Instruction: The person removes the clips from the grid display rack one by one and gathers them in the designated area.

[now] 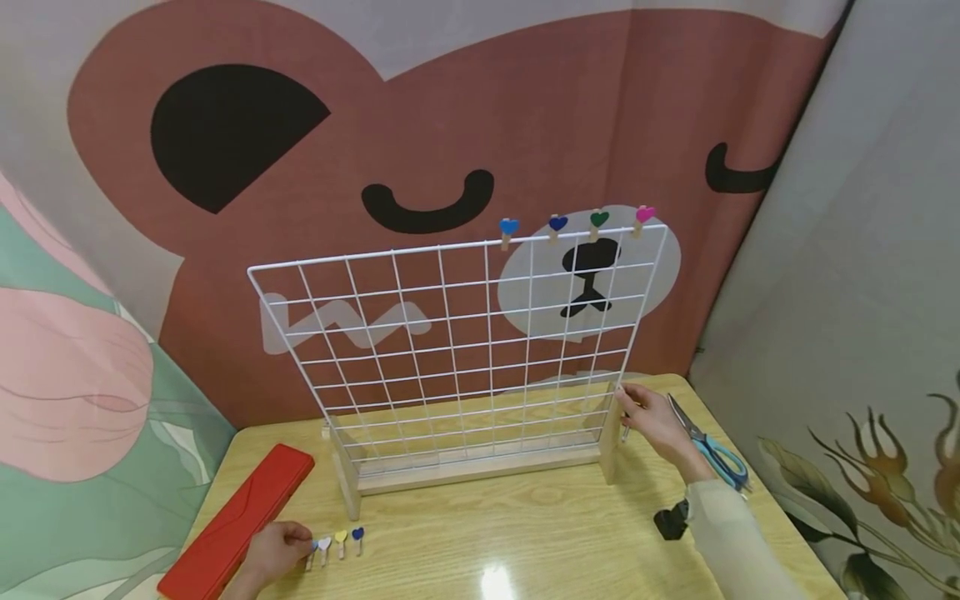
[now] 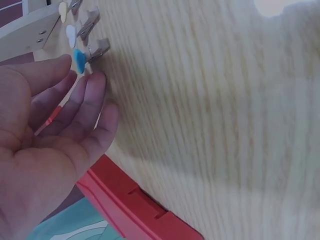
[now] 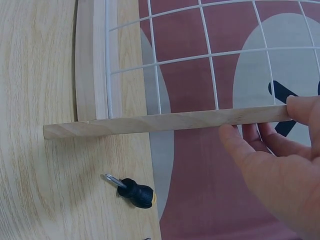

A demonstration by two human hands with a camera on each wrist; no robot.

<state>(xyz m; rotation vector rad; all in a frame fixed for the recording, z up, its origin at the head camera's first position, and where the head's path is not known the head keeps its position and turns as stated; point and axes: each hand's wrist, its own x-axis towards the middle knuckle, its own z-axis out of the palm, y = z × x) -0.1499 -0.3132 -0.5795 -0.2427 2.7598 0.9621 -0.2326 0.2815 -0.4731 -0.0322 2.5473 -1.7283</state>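
Note:
My left hand (image 1: 276,550) is at the near end of a row of small heart clothespins on the table. Its thumb and fingertips are right at the light blue heart clothespin (image 2: 80,60), fingers loosely bent. Beyond it lie a white one (image 1: 325,544), a yellow one (image 1: 341,539) and a dark blue one (image 1: 357,536). My right hand (image 1: 652,417) grips the right wooden upright (image 3: 190,120) of the stand, thumb on one side and fingers on the other. The stand holds a white wire grid (image 1: 450,333) upright. Several heart clothespins, including a pink one (image 1: 645,215), are clipped along its top right.
A red case (image 1: 240,517) lies at the table's left. Scissors (image 1: 716,457) with blue handles lie on the right, near a black object (image 1: 671,521). A stubby screwdriver (image 3: 135,192) lies beside the right upright. A printed curtain (image 1: 525,100) hangs close behind.

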